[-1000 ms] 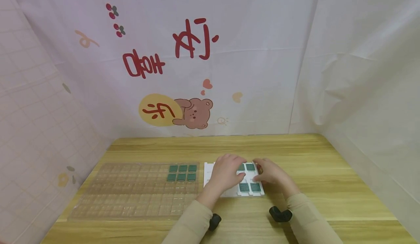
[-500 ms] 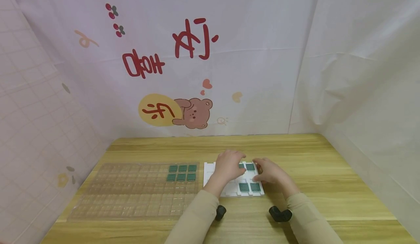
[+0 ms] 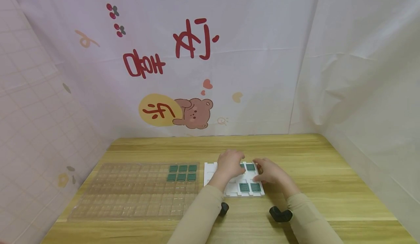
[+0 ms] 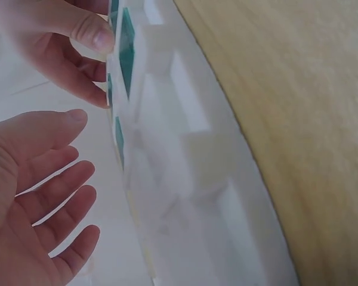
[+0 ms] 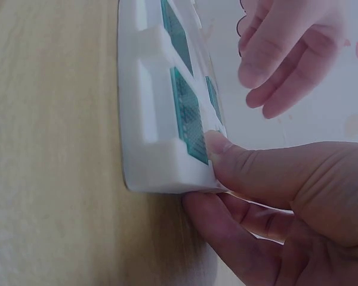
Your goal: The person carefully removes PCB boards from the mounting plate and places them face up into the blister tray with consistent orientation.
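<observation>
A white tray (image 3: 210,168) with square pockets lies on the table, green square chips (image 3: 244,187) seated at its right end. My right hand (image 3: 269,171) holds the tray's right edge; in the right wrist view the thumb (image 5: 232,158) lies on the top by a chip, the fingers tucked against the end below. Over the middle of the tray hovers my left hand (image 3: 230,163), partly covering the far row. In the left wrist view this left hand (image 4: 45,196) has its fingers apart and loosely bent, with nothing between them.
A clear plastic tray (image 3: 131,189) with many small compartments lies to the left, several green chips (image 3: 182,168) in its far right corner. Black wrist devices (image 3: 280,214) are worn at both wrists. A printed cloth (image 3: 249,73) hangs behind the table.
My left hand has shifted a little to the right and away from me over the white tray. The right hand stays at the tray's edge.
</observation>
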{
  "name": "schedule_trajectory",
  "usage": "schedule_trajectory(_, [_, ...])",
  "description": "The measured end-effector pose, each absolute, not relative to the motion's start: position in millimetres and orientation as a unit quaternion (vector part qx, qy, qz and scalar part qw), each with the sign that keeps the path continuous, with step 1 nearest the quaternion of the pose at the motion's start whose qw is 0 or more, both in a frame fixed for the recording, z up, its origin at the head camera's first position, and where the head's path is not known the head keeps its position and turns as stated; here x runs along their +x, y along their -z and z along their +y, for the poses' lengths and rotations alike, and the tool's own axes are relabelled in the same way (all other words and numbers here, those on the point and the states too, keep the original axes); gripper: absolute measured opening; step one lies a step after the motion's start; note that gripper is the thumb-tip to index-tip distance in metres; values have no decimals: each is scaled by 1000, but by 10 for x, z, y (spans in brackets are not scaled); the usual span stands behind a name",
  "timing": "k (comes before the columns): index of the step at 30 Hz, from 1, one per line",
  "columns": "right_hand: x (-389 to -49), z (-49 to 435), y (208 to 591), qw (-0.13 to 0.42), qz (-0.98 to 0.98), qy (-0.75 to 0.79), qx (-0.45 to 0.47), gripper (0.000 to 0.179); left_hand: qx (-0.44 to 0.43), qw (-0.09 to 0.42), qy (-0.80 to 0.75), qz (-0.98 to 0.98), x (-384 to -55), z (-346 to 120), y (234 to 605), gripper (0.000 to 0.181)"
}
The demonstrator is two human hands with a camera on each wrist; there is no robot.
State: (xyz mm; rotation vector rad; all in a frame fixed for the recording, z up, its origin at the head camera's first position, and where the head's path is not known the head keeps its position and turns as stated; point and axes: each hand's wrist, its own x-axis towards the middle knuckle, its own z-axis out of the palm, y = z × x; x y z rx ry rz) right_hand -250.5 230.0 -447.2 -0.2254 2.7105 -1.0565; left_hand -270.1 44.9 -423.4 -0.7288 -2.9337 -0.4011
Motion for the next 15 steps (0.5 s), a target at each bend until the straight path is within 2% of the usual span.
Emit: schedule_trajectory(15, [-2498,2288,4455,110,922,363,-77,74,-217,18,98,-971,-2789,515,4328,38])
